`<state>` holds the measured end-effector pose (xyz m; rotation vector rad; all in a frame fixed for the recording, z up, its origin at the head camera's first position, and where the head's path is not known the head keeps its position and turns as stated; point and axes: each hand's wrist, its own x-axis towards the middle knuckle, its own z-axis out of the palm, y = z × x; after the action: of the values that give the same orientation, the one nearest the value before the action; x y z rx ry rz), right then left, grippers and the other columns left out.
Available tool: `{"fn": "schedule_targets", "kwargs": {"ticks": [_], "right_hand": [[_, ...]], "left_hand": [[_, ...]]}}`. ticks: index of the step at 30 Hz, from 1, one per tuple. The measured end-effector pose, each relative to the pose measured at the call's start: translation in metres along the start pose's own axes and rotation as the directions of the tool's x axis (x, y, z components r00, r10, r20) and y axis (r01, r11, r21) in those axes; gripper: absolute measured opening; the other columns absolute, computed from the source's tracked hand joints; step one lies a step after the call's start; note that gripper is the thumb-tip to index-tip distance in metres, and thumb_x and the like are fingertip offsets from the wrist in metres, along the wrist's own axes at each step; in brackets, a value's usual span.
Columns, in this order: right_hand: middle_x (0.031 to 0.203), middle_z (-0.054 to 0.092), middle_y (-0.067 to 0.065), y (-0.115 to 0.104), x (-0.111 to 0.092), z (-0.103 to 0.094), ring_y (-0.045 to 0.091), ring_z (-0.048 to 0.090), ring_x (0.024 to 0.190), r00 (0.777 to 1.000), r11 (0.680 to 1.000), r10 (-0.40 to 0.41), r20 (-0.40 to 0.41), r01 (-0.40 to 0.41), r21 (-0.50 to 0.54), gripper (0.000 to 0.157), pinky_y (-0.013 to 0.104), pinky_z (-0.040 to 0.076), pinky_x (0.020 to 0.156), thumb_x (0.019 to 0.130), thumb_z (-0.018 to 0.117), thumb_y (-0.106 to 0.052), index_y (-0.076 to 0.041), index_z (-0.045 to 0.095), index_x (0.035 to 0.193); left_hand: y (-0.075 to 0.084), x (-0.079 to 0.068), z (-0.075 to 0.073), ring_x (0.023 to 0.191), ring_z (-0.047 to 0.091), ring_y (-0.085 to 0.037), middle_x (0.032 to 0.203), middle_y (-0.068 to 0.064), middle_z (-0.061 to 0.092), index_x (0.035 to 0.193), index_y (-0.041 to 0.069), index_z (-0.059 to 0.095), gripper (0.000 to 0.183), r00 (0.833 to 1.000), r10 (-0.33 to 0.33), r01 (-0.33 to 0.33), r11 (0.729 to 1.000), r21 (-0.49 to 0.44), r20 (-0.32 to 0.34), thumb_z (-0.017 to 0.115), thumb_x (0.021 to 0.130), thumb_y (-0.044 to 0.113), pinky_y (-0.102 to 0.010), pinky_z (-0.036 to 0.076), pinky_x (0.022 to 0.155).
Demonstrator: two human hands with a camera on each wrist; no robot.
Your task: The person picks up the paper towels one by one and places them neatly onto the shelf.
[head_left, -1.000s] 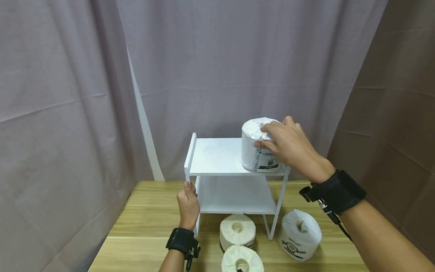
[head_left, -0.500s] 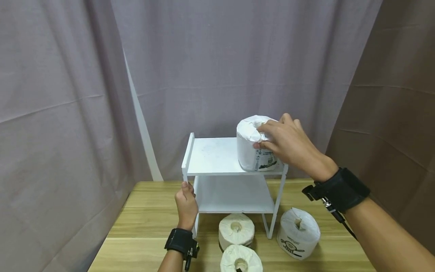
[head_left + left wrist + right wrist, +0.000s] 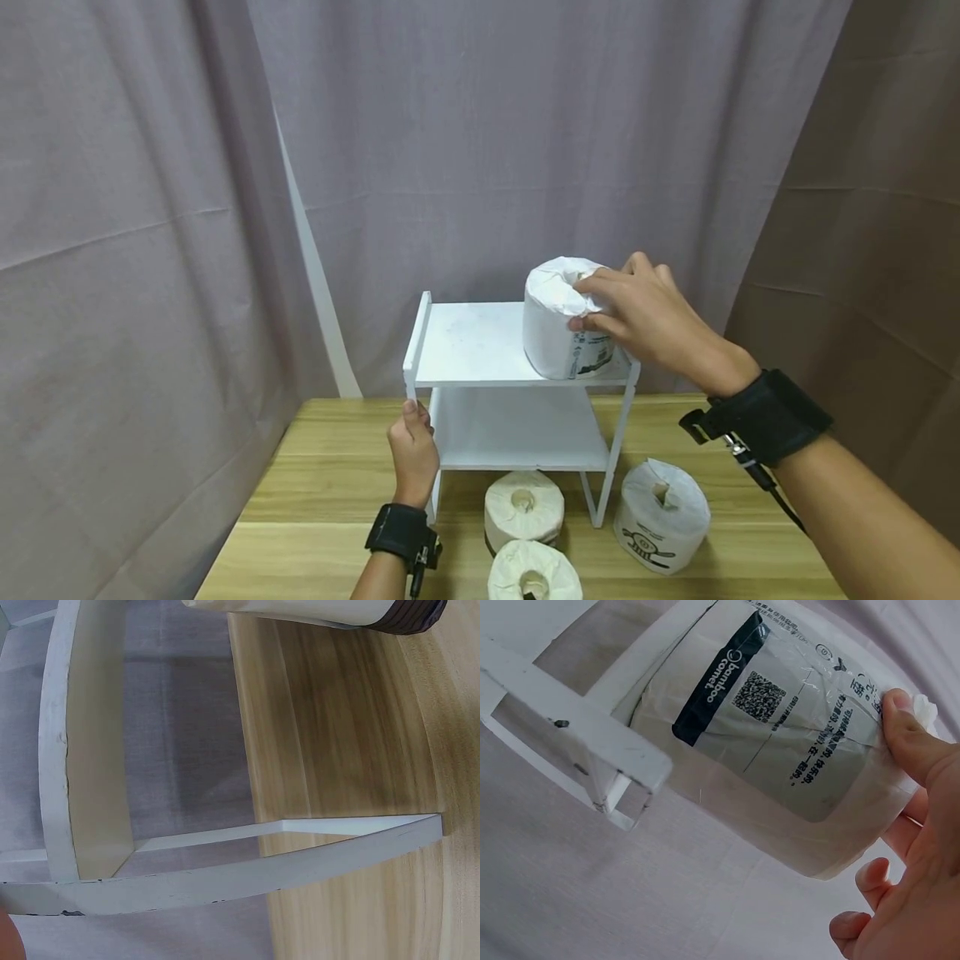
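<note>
A white two-tier shelf rack [image 3: 472,342] stands on the wooden table. My left hand [image 3: 415,450] grips its front left leg, and only a bit of a finger [image 3: 9,941] shows at the edge of the left wrist view. On the right part of the top shelf is a white paper-wrapped paper roll [image 3: 551,333]. My right hand [image 3: 648,312] pinches this roll at its top rim, with fingers in the core hole and the thumb [image 3: 909,735] on the outside. Its printed label [image 3: 787,712] faces the right wrist camera.
Two cream-wrapped rolls stand in front of the rack, one near it [image 3: 523,517] and one closer to me [image 3: 551,567]. Another white wrapped roll [image 3: 662,529] stands on the table right of the rack. Grey curtains [image 3: 525,125] hang behind and at the left.
The held roll has shifted slightly left on the top shelf and turned, so its label lies further round to the right. My left hand keeps its grip on the leg.
</note>
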<state>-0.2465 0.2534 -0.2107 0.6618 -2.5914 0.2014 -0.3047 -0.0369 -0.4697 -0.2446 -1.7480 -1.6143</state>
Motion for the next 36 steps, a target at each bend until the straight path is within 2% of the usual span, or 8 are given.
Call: {"fn": "schedule_targets", "kwargs": {"ticks": [8, 12, 16, 24, 31, 36], "right_hand": [[0.145, 0.063, 0.016, 0.006, 0.001, 0.001, 0.032, 0.044, 0.098, 0.999, 0.997, 0.025, 0.044, -0.028, 0.067, 0.049, 0.046, 0.028, 0.081, 0.098, 0.077, -0.025, -0.007, 0.065, 0.141], [0.150, 0.058, 0.018, 0.008, 0.001, 0.006, 0.035, 0.045, 0.105, 0.998, 0.993, 0.029, 0.063, -0.036, 0.112, 0.054, 0.048, 0.030, 0.085, 0.099, 0.075, -0.028, -0.006, 0.060, 0.146], [0.149, 0.057, 0.017, 0.009, -0.004, 0.010, 0.035, 0.044, 0.106, 0.999, 0.990, 0.028, 0.047, -0.034, 0.136, 0.056, 0.049, 0.030, 0.087, 0.098, 0.076, -0.029, -0.006, 0.059, 0.147], [0.146, 0.058, 0.021, 0.009, -0.004, 0.014, 0.037, 0.044, 0.111, 0.999, 0.976, 0.010, -0.044, 0.000, 0.219, 0.055, 0.049, 0.032, 0.090, 0.095, 0.081, -0.024, -0.003, 0.060, 0.142], [0.141, 0.058, 0.023, -0.001, 0.002, 0.012, 0.038, 0.043, 0.109, 0.990, 0.973, 0.109, -0.088, -0.089, 0.213, 0.058, 0.047, 0.036, 0.085, 0.095, 0.082, -0.030, -0.001, 0.059, 0.140], [0.141, 0.059, 0.025, -0.012, 0.008, 0.007, 0.039, 0.045, 0.114, 0.980, 0.959, 0.184, -0.080, -0.161, 0.232, 0.054, 0.052, 0.041, 0.089, 0.097, 0.080, -0.032, 0.002, 0.062, 0.136]], "left_hand": [[0.001, 0.000, -0.003, 0.050, 0.034, -0.007, 0.058, 0.009, 0.036, 0.065, 0.016, 0.039, 0.055, 1.000, -0.001, 0.002, 1.000, -0.017, 0.009, 0.031, 0.119, 0.024, -0.024, 0.027, 0.049], [0.003, -0.001, -0.003, 0.050, 0.034, -0.007, 0.058, 0.009, 0.036, 0.065, 0.014, 0.039, 0.055, 1.000, 0.003, -0.003, 1.000, -0.016, 0.010, 0.031, 0.119, 0.025, -0.024, 0.027, 0.049], [0.001, -0.003, -0.002, 0.050, 0.032, -0.006, 0.058, 0.009, 0.035, 0.065, 0.012, 0.038, 0.056, 1.000, 0.009, -0.009, 1.000, -0.005, 0.017, 0.031, 0.119, 0.026, -0.024, 0.026, 0.049], [-0.002, -0.004, -0.002, 0.050, 0.031, -0.006, 0.058, 0.010, 0.033, 0.064, 0.013, 0.037, 0.056, 1.000, 0.005, -0.005, 1.000, -0.001, 0.013, 0.032, 0.119, 0.024, -0.024, 0.025, 0.049], [-0.003, -0.002, 0.000, 0.050, 0.030, -0.005, 0.058, 0.011, 0.032, 0.063, 0.012, 0.036, 0.057, 1.000, 0.003, -0.003, 1.000, 0.004, 0.011, 0.031, 0.119, 0.024, -0.024, 0.024, 0.049], [-0.002, -0.002, 0.003, 0.050, 0.031, -0.006, 0.058, 0.010, 0.033, 0.064, 0.014, 0.037, 0.055, 1.000, 0.005, -0.005, 1.000, 0.003, 0.011, 0.032, 0.119, 0.025, -0.024, 0.025, 0.049]]}}
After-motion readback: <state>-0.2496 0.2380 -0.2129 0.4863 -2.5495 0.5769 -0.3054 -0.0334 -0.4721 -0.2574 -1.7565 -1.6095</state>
